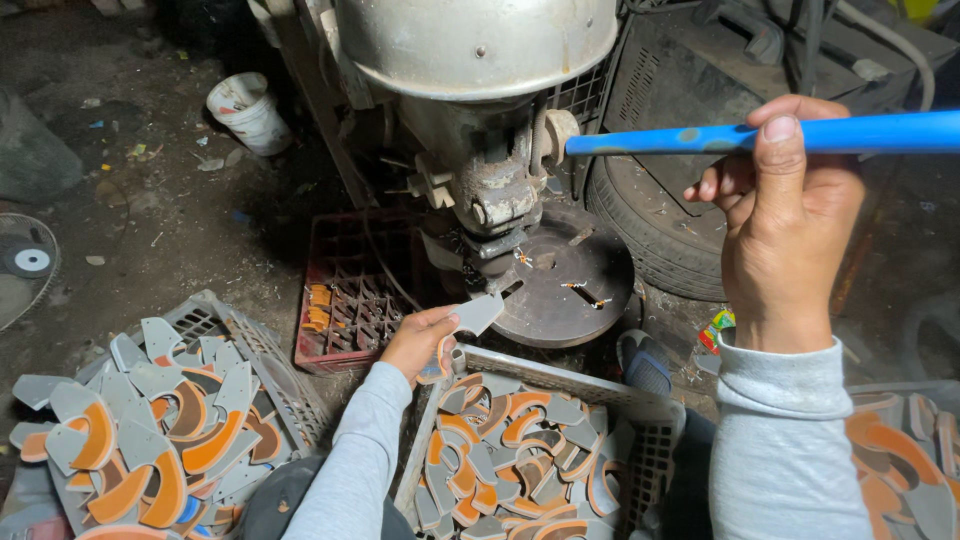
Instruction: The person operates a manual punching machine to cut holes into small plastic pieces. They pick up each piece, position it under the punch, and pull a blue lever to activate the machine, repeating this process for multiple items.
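My left hand (418, 340) pinches a flat grey piece (478, 313) and holds it against the round steel base plate (565, 290) of a press machine (480, 110). A curved orange-and-grey piece is tucked under the same hand. My right hand (785, 225) is raised and gripped around the blue lever handle (760, 135) that runs to the machine's head. A grey crate (640, 415) of several grey and orange curved pieces sits just below my left hand.
A second grey crate (250, 340) heaped with similar pieces lies at the lower left, and more lie at the lower right (905, 445). A red crate (345, 290) stands left of the press. A tyre (650, 225), a white bucket (248, 110) and a fan (25, 265) sit on the dirt floor.
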